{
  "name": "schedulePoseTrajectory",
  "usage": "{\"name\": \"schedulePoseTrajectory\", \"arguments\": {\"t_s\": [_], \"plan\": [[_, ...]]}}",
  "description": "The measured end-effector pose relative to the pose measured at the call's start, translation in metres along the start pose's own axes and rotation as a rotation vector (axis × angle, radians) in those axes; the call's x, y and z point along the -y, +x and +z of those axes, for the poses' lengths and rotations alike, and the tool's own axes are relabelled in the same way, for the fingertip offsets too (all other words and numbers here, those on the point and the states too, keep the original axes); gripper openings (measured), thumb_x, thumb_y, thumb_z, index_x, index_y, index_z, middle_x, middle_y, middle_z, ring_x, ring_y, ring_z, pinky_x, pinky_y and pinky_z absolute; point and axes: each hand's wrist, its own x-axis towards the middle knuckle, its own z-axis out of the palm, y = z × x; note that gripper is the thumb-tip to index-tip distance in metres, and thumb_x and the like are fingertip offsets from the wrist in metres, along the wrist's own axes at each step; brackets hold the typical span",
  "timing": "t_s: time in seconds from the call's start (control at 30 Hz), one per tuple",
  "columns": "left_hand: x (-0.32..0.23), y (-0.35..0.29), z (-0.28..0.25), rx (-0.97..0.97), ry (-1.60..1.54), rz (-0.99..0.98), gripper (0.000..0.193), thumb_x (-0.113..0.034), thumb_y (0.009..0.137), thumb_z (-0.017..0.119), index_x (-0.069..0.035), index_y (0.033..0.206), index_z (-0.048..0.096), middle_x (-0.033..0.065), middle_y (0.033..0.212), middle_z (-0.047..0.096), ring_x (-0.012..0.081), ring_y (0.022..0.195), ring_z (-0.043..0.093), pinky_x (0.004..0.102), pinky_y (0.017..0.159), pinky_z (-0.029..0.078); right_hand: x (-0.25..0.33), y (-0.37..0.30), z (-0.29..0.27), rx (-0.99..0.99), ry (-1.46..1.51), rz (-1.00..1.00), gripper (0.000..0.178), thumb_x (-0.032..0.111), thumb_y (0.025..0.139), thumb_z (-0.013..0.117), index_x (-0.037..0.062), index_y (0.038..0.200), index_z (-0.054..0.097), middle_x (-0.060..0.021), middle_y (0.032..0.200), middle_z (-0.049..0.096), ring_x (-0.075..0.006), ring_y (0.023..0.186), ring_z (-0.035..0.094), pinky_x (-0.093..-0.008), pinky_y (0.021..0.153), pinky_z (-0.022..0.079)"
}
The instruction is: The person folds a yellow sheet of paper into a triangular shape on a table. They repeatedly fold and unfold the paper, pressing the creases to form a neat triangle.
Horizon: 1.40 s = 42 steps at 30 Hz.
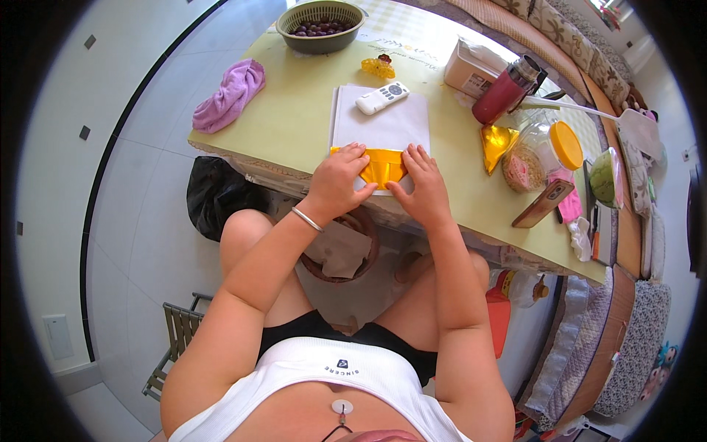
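A shiny gold sheet of foil paper (384, 169), creased and folded, lies at the near edge of a stack of white paper (383, 121). My left hand (337, 180) grips its left side, fingers over the top and thumb at the near edge. On its right side my right hand (423, 184) does the same, fingers laid along the foil and thumb pointing inward. Parts of the foil under my fingers are hidden. Just beyond, a white remote control (382, 98) rests on the white stack.
The table (294, 110) also carries a basket of dark round fruit (321, 28), a purple towel (230, 96), a yellow hair clip (378, 67), a red thermos (508, 90), a gold foil piece (498, 146), a yellow-lidded jar (530, 158) and a phone (543, 203). Below stands a bin (342, 250).
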Motion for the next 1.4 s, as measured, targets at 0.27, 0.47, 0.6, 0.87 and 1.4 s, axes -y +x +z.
{"name": "schedulePoseTrajectory", "arguments": {"t_s": [0.27,0.47,0.6,0.87,1.4], "plan": [[0.005,-0.006,-0.007,0.021,0.012,0.057,0.05,-0.02,0.076,0.082,0.002,0.119,0.067,0.0203,0.138,0.061,0.037,0.134,0.053,0.046,0.115,0.041,-0.004,-0.002,-0.014,0.06,0.117,-0.03,0.07,0.032,0.081,0.081,-0.0007,0.138,0.057,-0.0187,0.152,0.05,-0.0365,0.146,0.039,-0.0539,0.12,0.029],[0.013,-0.017,-0.029,0.095,-0.042,0.089,0.046,-0.011,0.073,0.08,-0.001,0.116,0.068,0.0161,0.134,0.064,0.0367,0.132,0.055,0.0489,0.114,0.041,-0.007,-0.007,-0.042,0.2,0.074,-0.067,0.056,0.022,0.077,0.084,0.0089,0.128,0.065,-0.0108,0.148,0.056,-0.0339,0.142,0.045,-0.0511,0.12,0.032],[0.015,-0.023,-0.028,0.071,-0.061,0.083,0.039,-0.003,0.071,0.075,-0.001,0.109,0.068,0.015,0.126,0.067,0.0359,0.127,0.057,0.0466,0.111,0.044,0.002,-0.009,-0.048,0.19,0.064,-0.125,0.039,0.016,0.075,0.083,0.0098,0.111,0.069,-0.0093,0.139,0.062,-0.0331,0.137,0.05,-0.0498,0.118,0.035],[0.025,-0.028,-0.031,-0.064,-0.396,-0.159,0.022,0.005,0.079,0.067,0.0,0.101,0.07,0.0121,0.11,0.072,0.0271,0.109,0.066,0.0364,0.099,0.05,-0.003,-0.012,-0.033,-0.016,0.447,0.108,0.018,0.001,0.085,0.073,0.0055,0.101,0.07,-0.0099,0.107,0.073,-0.0245,0.105,0.069,-0.0368,0.087,0.056],[0.037,-0.003,-0.023,-0.321,-1.189,-0.585,0.028,0.005,0.087,0.073,-0.001,0.112,0.063,0.0055,0.093,0.071,0.0108,0.082,0.067,0.0211,0.07,0.05,0.012,0.016,-0.014,-0.412,1.248,0.433,0.015,0.001,0.095,0.068,0.0038,0.106,0.058,-0.0078,0.083,0.07,-0.0143,0.064,0.069,-0.0239,0.055,0.053]]}}
